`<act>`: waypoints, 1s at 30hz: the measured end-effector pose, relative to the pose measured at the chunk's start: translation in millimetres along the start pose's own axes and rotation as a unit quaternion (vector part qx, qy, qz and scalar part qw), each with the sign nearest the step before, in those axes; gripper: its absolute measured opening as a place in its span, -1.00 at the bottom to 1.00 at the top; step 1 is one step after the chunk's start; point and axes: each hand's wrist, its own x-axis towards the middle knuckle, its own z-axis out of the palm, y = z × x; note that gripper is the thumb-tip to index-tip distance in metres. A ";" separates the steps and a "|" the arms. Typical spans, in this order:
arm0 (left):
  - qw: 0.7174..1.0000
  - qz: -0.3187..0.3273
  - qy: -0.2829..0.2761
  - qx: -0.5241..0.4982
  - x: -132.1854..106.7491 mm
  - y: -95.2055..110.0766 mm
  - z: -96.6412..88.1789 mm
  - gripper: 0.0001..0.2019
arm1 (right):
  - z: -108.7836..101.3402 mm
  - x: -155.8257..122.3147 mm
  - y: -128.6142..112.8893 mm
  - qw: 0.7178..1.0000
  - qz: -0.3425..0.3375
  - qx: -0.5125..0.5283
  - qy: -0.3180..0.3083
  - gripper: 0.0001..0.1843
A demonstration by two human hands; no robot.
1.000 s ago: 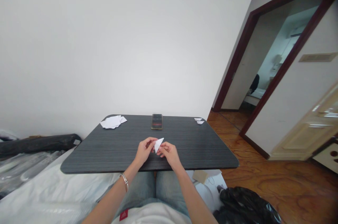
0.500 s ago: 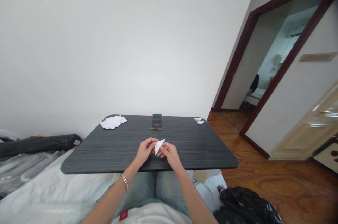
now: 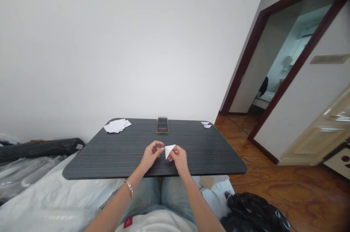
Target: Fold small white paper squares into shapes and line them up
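A small white piece of folded paper (image 3: 168, 150), triangular in outline, is held above the near middle of the dark table. My right hand (image 3: 179, 157) pinches it along its right side, with some fingers behind it. Just left of the paper is my left hand (image 3: 151, 154), thumb and forefinger a little apart and curved toward the paper's left corner. No clear contact shows between those fingertips and the paper.
The dark striped table (image 3: 123, 155) stands against a white wall. On it lie a stack of white paper sheets (image 3: 116, 126) at back left, a phone (image 3: 162, 126) at back centre and small folded paper pieces (image 3: 207, 126) at back right. A black plastic bag (image 3: 254, 212) rests below, right.
My left fingers have come off the folded paper. The paper has shifted slightly right with my right hand and turned, showing a broader triangular face.
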 end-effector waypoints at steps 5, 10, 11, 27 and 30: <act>0.997 0.033 -0.026 0.060 -1.9 0.4 0.4 -0.70 | 0.3 -1.1 1.5 1.000 -0.008 0.005 0.026 -0.88; 0.993 0.062 -0.033 0.093 -2.3 -0.9 1.1 -0.72 | 1.5 -4.1 -1.4 1.000 -0.020 0.004 0.011 -0.82; 0.993 0.060 -0.033 0.092 -2.1 -1.3 1.2 -0.72 | 1.5 -4.4 -1.9 1.000 -0.021 0.005 0.008 -0.81; 0.998 0.022 -0.064 0.009 -0.6 -5.6 0.7 -0.68 | 1.0 -2.3 -0.3 1.000 -0.024 -0.008 -0.004 -0.73; 0.998 0.023 -0.052 -0.009 0.1 -9.1 0.1 -0.69 | 0.5 -0.8 2.7 0.999 -0.033 -0.009 -0.011 -0.74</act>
